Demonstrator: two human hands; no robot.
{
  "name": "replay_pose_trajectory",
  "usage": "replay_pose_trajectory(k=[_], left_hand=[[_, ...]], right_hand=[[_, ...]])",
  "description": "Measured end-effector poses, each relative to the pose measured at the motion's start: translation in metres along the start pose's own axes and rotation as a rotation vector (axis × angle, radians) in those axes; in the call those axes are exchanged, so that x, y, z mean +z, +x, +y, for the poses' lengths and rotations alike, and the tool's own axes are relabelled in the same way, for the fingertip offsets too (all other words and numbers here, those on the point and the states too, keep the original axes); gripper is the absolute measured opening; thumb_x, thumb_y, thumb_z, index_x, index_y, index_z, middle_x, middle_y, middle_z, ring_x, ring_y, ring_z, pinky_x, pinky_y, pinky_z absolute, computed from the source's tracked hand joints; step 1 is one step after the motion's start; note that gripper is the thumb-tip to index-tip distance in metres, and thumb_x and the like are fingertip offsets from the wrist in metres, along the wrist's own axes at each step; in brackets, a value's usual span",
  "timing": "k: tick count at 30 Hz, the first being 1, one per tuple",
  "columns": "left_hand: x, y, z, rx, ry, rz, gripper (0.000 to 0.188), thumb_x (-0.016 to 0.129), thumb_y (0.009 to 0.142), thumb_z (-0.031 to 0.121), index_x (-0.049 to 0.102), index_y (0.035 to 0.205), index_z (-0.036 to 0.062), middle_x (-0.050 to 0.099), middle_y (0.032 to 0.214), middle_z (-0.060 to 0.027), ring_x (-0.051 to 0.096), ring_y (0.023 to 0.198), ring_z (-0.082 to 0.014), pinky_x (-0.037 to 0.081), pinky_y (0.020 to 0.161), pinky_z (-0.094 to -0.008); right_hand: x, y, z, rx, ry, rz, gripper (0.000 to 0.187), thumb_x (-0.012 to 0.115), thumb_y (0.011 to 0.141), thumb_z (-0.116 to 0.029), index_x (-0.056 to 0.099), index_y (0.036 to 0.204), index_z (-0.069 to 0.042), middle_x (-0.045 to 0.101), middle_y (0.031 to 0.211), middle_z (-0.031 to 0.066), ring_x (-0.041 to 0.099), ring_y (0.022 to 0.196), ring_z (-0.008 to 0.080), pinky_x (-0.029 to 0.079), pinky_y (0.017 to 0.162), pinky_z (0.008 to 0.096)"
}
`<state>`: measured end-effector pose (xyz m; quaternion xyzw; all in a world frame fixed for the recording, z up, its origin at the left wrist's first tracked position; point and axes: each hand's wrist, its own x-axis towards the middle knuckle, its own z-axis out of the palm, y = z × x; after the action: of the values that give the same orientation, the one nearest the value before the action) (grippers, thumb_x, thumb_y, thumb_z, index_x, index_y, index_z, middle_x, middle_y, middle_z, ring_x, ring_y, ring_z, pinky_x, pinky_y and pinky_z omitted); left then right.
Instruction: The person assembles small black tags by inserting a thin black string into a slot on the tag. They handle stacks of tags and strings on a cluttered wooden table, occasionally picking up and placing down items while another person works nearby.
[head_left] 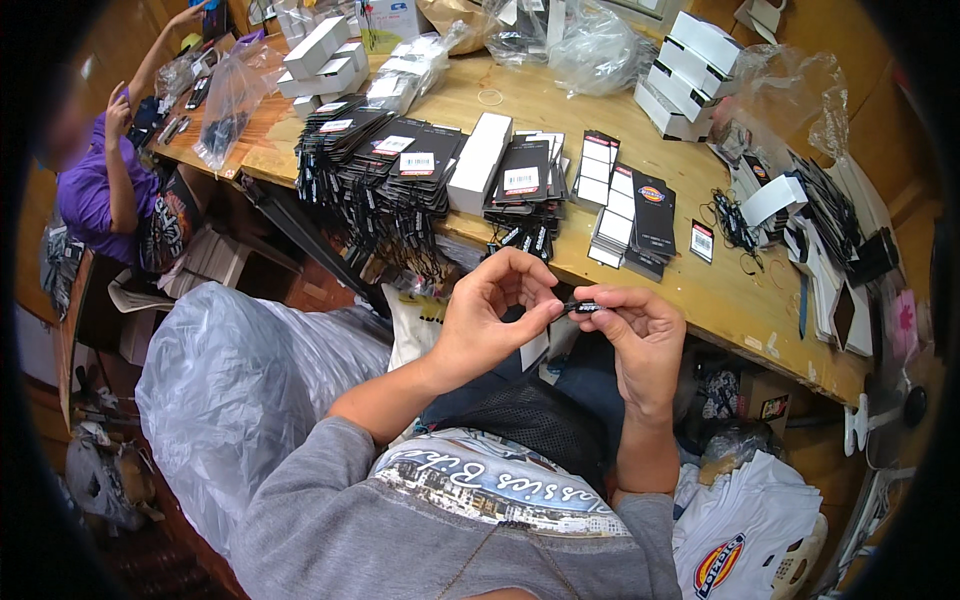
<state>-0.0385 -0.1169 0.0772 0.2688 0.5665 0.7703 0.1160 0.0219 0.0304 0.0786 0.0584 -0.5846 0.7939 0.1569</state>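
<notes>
Just in front of the wooden table (575, 112), the left hand (500, 308) and right hand (640, 335) fingertips pinch a white-lettered black tag (581, 307), with barcode-labelled black cards (424, 140) stacked atop it.

The lone box (480, 165) lies on the table (560, 110) near the front edge. Just left of it are tag stacks (418, 163); just right, a tag pile (523, 180); farther right, a loose tag (702, 241). Behind it, stacked boxes (328, 78) stand to the left, piled cartons (690, 75) to the right. Before it, rightward, a small piece (580, 307) is between left hand (495, 310) and right hand (642, 335); before it, leftward, a sack (250, 360), perhaps floor-standing.
</notes>
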Motion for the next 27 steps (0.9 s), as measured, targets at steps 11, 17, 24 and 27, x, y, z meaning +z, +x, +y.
replay_pose_trajectory(k=[11, 17, 24, 27], left_hand=[[0.004, -0.002, 0.004, 0.063, 0.114, -0.061, 0.018, 0.058, 0.070, -0.002, 0.047, 0.085, -0.0014, 0.050, 0.076, -0.0020, 0.048, 0.066, -0.0047, 0.041, 0.061, -0.0180], [0.008, 0.000, -0.003, -0.018, 0.063, -0.124, 0.020, 0.060, 0.068, -0.005, 0.046, 0.082, 0.0003, 0.052, 0.078, -0.0048, 0.050, 0.072, -0.0086, 0.042, 0.067, -0.0210], [0.043, 0.014, -0.024, -0.238, -0.483, -0.239, 0.018, 0.059, 0.070, -0.001, 0.046, 0.083, 0.0033, 0.054, 0.085, -0.0076, 0.052, 0.079, -0.0128, 0.042, 0.072, -0.0248], [0.069, 0.022, -0.030, -0.349, -0.702, -0.269, 0.019, 0.059, 0.071, 0.001, 0.046, 0.084, 0.0037, 0.052, 0.082, -0.0052, 0.052, 0.078, -0.0111, 0.043, 0.071, -0.0230]], right_hand=[[0.004, -0.006, -0.003, -0.135, -0.207, -0.004, 0.014, 0.048, 0.073, 0.012, 0.056, 0.082, 0.006, 0.058, 0.087, 0.0134, 0.056, 0.076, 0.0147, 0.047, 0.066, 0.0219], [-0.004, -0.011, -0.006, -0.188, -0.326, -0.023, 0.014, 0.049, 0.071, 0.013, 0.057, 0.081, 0.006, 0.058, 0.086, 0.0118, 0.056, 0.076, 0.0147, 0.046, 0.065, 0.0218], [-0.024, -0.024, -0.029, -0.185, -0.250, 0.098, 0.016, 0.054, 0.069, 0.011, 0.055, 0.085, 0.006, 0.057, 0.084, 0.0130, 0.056, 0.076, 0.0155, 0.045, 0.068, 0.0223], [-0.033, -0.029, -0.041, -0.183, -0.242, 0.250, 0.015, 0.056, 0.069, 0.009, 0.052, 0.083, 0.004, 0.057, 0.084, 0.0145, 0.056, 0.073, 0.0152, 0.046, 0.068, 0.0227]])
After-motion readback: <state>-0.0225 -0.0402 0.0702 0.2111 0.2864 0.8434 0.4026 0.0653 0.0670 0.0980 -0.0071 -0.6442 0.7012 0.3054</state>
